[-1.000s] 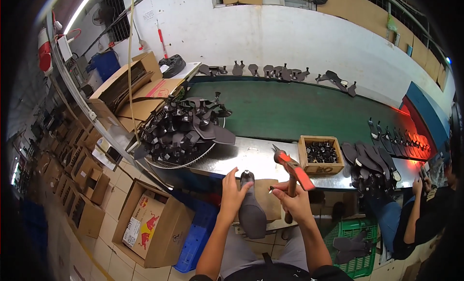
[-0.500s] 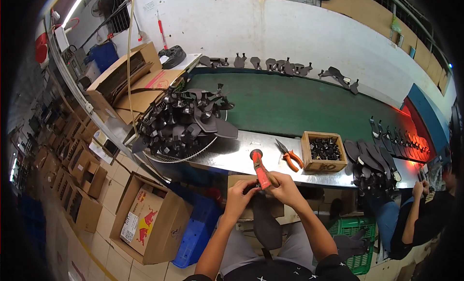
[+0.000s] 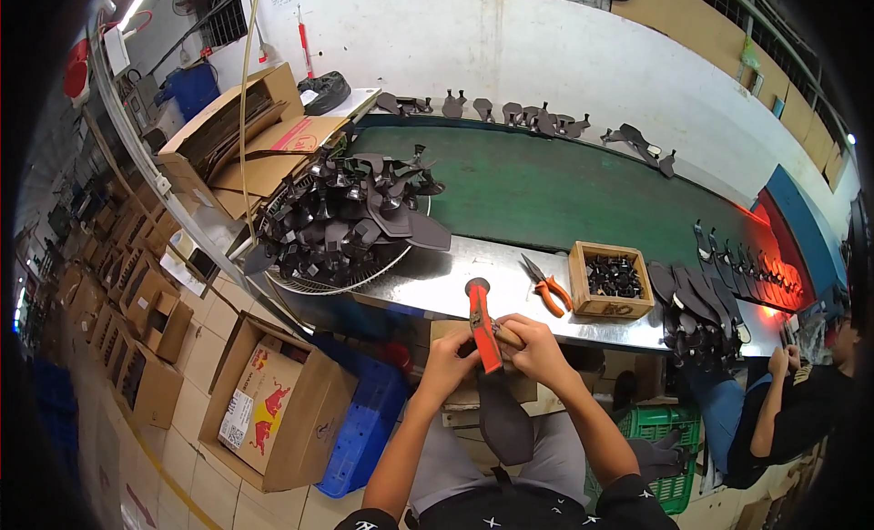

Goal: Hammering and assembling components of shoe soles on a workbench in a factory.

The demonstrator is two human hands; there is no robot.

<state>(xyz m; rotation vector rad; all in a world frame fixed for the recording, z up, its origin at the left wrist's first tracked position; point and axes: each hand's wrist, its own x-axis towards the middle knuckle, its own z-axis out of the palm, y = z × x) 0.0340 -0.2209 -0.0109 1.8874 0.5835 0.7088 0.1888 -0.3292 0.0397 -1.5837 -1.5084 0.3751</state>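
My right hand (image 3: 537, 350) is closed around the wooden handle of a hammer with a red head (image 3: 483, 332). The hammer head is over the upper end of a dark grey shoe sole (image 3: 506, 428), whose wide toe part hangs down above my lap. At that upper end my left hand (image 3: 444, 364) is closed, its fingertips pinching the sole beside the hammer head. What lies right under the hammer head is hidden. Orange-handled pliers (image 3: 549, 293) lie on the metal tabletop (image 3: 428, 289) just ahead, beside a wooden box (image 3: 615, 308) of small dark parts.
A wire basket (image 3: 364, 280) heaped with dark heeled soles stands at the left. Behind the tabletop runs a green conveyor belt (image 3: 546, 188). More soles (image 3: 696, 298) lie at the right, near a co-worker (image 3: 787, 416). Cardboard boxes (image 3: 273, 412) and a blue crate (image 3: 364, 430) stand lower left.
The hammer head has shifted slightly left and turned to point more straight down the sole. My right hand has moved a little with it, while my left hand stays at the sole.
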